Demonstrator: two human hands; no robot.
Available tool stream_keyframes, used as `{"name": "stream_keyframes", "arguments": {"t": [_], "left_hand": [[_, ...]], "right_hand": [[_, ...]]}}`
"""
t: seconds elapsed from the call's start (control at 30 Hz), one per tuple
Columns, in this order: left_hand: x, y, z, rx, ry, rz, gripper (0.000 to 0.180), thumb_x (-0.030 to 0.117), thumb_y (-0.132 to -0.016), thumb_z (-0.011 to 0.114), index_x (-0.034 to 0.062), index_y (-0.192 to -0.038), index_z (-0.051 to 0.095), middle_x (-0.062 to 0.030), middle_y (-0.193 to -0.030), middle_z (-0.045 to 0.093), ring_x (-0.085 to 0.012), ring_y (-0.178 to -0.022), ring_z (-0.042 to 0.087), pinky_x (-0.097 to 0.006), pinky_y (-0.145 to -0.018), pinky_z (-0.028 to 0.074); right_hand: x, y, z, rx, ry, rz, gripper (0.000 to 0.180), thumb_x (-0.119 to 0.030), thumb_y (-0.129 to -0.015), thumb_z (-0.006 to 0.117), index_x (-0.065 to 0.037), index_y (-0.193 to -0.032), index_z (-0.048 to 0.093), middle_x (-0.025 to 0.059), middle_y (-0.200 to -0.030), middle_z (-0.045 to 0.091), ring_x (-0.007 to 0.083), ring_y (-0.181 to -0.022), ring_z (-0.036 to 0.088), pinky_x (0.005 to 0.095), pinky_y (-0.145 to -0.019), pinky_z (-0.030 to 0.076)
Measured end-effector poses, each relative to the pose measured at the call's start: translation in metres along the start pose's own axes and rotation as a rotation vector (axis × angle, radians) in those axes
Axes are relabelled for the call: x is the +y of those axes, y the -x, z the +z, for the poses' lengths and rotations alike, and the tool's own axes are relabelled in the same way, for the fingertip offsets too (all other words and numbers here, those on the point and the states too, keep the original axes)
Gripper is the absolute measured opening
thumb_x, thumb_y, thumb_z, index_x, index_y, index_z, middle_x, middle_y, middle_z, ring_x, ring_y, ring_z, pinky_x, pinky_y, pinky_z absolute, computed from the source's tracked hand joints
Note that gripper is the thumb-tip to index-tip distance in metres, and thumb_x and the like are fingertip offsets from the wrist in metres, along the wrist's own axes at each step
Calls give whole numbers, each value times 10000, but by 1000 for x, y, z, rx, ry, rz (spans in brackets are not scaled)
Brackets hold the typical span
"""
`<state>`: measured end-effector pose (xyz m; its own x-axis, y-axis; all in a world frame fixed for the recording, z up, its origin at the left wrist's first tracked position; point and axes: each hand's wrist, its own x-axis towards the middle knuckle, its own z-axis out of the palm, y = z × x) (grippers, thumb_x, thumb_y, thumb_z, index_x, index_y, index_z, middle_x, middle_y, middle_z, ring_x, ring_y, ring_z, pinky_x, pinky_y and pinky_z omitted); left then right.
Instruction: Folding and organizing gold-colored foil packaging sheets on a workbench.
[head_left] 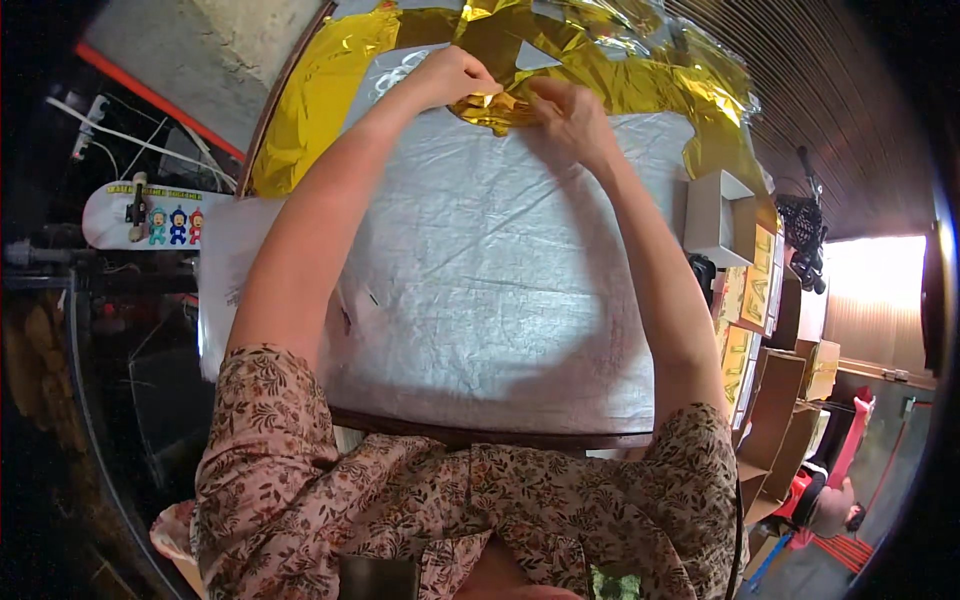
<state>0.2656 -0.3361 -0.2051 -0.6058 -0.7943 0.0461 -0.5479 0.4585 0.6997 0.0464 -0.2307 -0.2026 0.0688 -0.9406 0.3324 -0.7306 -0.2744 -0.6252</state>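
Note:
Both my arms reach to the far side of a table covered with a wrinkled silvery-white sheet (pixel 480 270). My left hand (pixel 455 80) is closed, its fingertips pinching a crumpled piece of shiny gold foil (pixel 495 112). On the right end of that foil, my right hand (pixel 575 122) is closed too, with fingers bent and partly hidden. Beyond my hands, larger gold foil sheets (pixel 630 88) lie along the far edge and down the left side. Beside my left wrist is a small cluster of white loops (pixel 398 75).
At the table's right edge stands an open white box (pixel 720 215), with cardboard boxes (pixel 770 410) nearer me. A white skateboard (pixel 140 215) with cartoon figures lies at the left. Another person (pixel 825 500) is at the lower right.

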Motion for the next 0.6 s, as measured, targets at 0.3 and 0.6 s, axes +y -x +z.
{"name": "stream_keyframes", "arguments": {"t": [0.3, 0.6], "left_hand": [[5, -20, -12, 119, -12, 127, 264, 341, -829, 785, 98, -930, 779, -79, -920, 742, -283, -892, 682, -413, -808, 526], [32, -7, 30, 462, -264, 581, 256, 188, -801, 796, 69, -962, 635, -68, -1014, 619, -292, -1030, 574, -453, -887, 446]], "right_hand": [[-17, -39, 51, 174, 296, 50, 200, -212, -834, 687, -15, -863, 705, 222, -863, 716, 416, -819, 692, 503, -743, 554], [35, -64, 13, 326, -799, 450, 253, -184, -973, 650, -1, -806, 703, 13, -634, 594, 92, -548, 512, 285, -503, 399]]}}
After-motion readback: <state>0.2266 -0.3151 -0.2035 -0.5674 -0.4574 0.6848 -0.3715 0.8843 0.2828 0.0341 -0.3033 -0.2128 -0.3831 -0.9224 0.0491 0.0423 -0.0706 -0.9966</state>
